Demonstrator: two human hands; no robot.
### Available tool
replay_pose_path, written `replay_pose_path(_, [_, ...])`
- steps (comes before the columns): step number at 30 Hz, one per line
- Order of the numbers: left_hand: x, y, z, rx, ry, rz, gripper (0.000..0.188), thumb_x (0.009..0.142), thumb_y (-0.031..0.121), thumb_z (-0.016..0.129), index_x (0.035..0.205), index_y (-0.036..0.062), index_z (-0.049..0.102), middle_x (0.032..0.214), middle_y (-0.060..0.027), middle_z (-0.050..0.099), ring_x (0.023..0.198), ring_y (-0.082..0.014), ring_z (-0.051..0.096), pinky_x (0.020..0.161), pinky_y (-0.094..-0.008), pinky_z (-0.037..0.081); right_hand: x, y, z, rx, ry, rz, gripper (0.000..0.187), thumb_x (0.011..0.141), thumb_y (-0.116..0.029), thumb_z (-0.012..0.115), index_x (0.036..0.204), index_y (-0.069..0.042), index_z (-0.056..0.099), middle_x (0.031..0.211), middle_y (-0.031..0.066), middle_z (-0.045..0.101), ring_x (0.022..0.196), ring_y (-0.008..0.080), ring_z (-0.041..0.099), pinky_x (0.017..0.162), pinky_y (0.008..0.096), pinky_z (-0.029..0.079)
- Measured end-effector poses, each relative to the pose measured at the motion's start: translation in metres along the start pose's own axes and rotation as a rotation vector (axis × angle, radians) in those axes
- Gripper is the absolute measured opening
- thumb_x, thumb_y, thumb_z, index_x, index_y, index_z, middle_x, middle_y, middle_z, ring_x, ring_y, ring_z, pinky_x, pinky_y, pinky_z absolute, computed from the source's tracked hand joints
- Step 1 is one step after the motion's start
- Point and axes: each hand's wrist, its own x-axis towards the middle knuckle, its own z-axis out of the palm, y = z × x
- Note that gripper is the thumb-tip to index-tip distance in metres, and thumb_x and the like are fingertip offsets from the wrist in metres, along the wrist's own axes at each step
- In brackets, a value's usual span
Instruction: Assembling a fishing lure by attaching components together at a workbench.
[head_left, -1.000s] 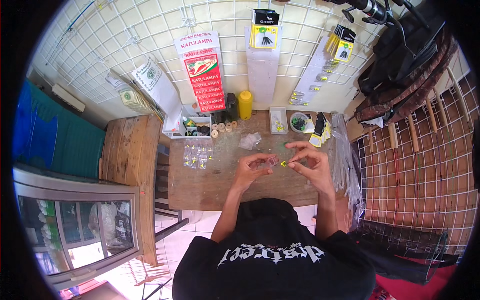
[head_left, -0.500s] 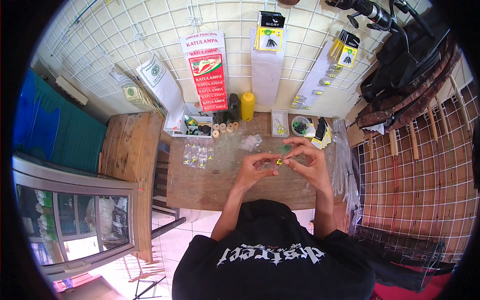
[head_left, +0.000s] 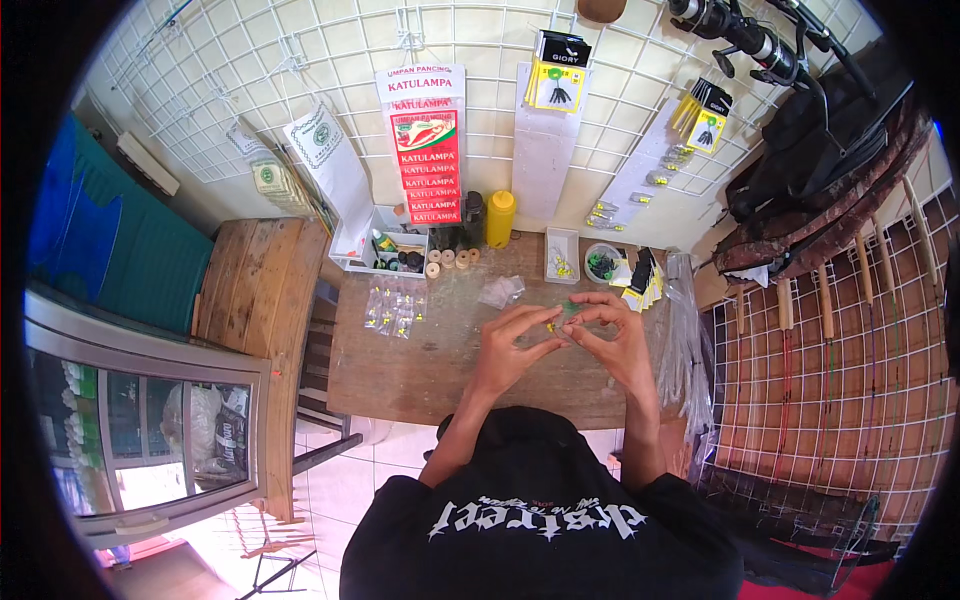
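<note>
My left hand (head_left: pixel 508 345) and my right hand (head_left: pixel 615 340) meet above the wooden table (head_left: pixel 450 375), fingertips pinched together. Between them is a small clear plastic packet (head_left: pixel 560 334) with a bright yellow bit (head_left: pixel 551 327) at its left side; fingers partly hide it. Just behind my fingertips shows something green (head_left: pixel 569 308), too small to name. Beyond it on the table rest crumpled clear plastic bags (head_left: pixel 501 291). To the left, several filled clear packets (head_left: pixel 395 306) with yellow-headed pieces lie in rows.
Along the back stand a white tray (head_left: pixel 562 243) holding yellow-headed pieces, a round tub (head_left: pixel 602 262) with dark and green bits, black-and-yellow cards (head_left: pixel 645 280), a yellow bottle (head_left: pixel 500 220), wooden spools (head_left: pixel 448 260) and a white box (head_left: pixel 385 268). Long plastic sleeves (head_left: pixel 683 345) hang at right.
Both hands keep their pinch, while the yellow bit between them has shifted slightly left and is more covered. The view has tilted a little, so the wall and table sit lower.
</note>
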Motion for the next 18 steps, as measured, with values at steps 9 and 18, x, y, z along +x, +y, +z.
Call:
replay_pose_path(9, [0.001,0.003,0.003,0.188,0.112,0.209,0.045,0.065,0.01,0.081,0.108,0.0061,0.067,0.097,-0.0071,0.066,0.087,-0.0224,0.062,0.077,-0.0335,0.049,-0.001,0.02,0.003,0.333,-0.035,0.2,0.011,0.074,-0.016,0.076,0.084,-0.01,0.074,0.106,0.0082,0.068,0.093,0.0147,0.059,0.075,0.0311,0.037])
replay_pose_path(18, [0.001,0.004,0.008,0.326,0.105,0.38,0.046,0.065,0.006,0.079,0.109,0.0027,0.065,0.099,-0.0074,0.065,0.087,-0.023,0.062,0.076,-0.0349,0.047,-0.002,0.018,0.006,0.196,0.007,0.076,0.011,0.075,-0.013,0.076,0.084,-0.008,0.073,0.102,0.0083,0.069,0.093,0.0171,0.06,0.079,0.0342,0.04])
